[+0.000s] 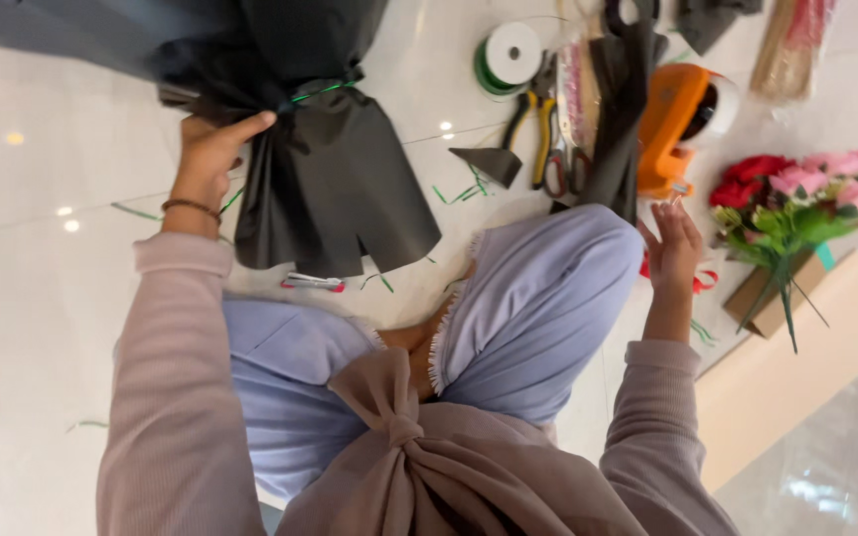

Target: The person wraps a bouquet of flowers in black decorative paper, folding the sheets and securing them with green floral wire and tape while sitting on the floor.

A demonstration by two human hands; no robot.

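Note:
My left hand (213, 149) grips the tied neck of a bouquet wrapped in black paper (330, 179), bound with a thin green ribbon and held up above the white floor. The paper's skirt hangs down over my left knee. My right hand (672, 243) is raised beside my right knee with its fingers apart; something small and thin shows at its fingertips, too small to tell what. It hovers just below an orange tape dispenser (677, 124) and left of a bunch of red and pink flowers (796, 194).
A green ribbon spool (508, 58), yellow-handled pliers (538, 124), scissors (568, 169) and black paper scraps (494, 164) lie on the floor ahead. A small red-handled tool (313, 283) lies by my left knee. Cardboard boxes (806, 352) sit at the right. Green ribbon snippets are scattered about.

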